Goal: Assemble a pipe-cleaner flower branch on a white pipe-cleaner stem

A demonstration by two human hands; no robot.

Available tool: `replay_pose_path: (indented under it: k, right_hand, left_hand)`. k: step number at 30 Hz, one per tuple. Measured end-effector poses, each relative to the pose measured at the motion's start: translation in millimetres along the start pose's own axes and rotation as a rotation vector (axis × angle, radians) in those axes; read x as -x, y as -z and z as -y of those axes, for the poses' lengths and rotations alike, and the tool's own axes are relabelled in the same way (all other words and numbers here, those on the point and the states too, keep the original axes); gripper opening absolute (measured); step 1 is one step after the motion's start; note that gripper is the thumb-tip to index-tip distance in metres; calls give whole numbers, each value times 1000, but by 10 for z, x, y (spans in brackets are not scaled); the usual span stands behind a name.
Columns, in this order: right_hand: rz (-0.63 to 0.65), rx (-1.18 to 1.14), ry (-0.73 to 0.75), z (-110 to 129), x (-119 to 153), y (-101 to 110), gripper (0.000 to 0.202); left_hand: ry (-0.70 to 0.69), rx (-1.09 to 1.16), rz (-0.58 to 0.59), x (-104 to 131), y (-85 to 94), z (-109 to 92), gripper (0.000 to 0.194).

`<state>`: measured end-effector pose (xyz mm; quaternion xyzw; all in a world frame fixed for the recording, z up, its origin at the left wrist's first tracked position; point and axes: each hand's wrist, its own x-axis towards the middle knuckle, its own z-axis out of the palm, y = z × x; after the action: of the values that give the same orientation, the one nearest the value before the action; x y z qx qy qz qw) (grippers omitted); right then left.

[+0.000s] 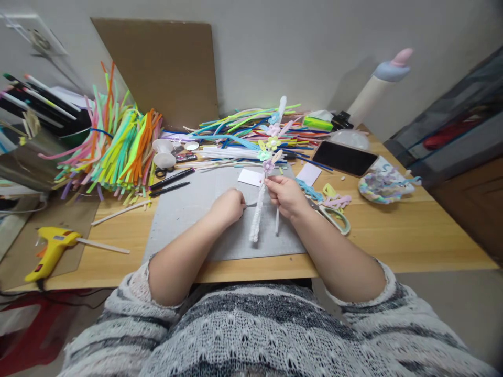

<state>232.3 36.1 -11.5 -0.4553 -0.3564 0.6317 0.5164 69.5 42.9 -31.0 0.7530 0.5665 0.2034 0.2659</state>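
Note:
My right hand (286, 196) pinches the stem of a pipe-cleaner flower spray (271, 141), with small pastel flowers and leaves above the fingers and a white tip at the top. Below the grip hangs a fuzzy white wrapped stem (256, 220), pointing down toward me. A thin white stick (277, 221) also hangs under the right hand. My left hand (231, 206) is closed just left of the stem, over the grey cutting mat (176, 230). From its fingers a thin strand (251, 204) runs toward the stem; its exact kind is unclear.
Scissors (336, 217) lie beside my right wrist. A yellow glue gun (53, 248) rests at far left, near a bundle of pipe cleaners (126, 141). Black pens (171, 180) lie on the mat's left side. A phone (345, 157) and loose pipe cleaners (236, 128) are farther back.

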Motion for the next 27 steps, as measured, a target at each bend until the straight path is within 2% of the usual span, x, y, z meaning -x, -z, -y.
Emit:
replay_pose_path:
  k: [3, 7, 9, 11, 12, 14, 17, 27]
  right_hand:
    - [16, -20, 8, -17, 15, -24, 38]
    - [32, -73, 9, -18, 46, -70, 40]
    - [42, -95, 5, -28, 71, -103, 41]
    - [55, -101, 7, -49, 105, -147, 40]
    - [60, -100, 7, -63, 123, -171, 39]
    - [69, -99, 1, -96, 162, -221, 37]
    - [76, -107, -15, -146, 213, -288, 34]
    - [65, -102, -23, -260, 290, -399, 32]
  left_hand:
    - [99, 8, -13, 32, 43, -5, 14]
    - [212, 145, -113, 60, 370, 28, 7]
    - [244, 480, -45, 98, 542, 15, 8]
    - [234, 924, 120, 155, 643, -24, 15]
    - [242, 1072, 189, 187, 658, -48, 22]
    - [293, 1229, 284, 246, 628, -92, 28]
    - [381, 1259, 307, 302, 501, -129, 23]
    - [354, 1352, 36, 338, 175, -126, 26]
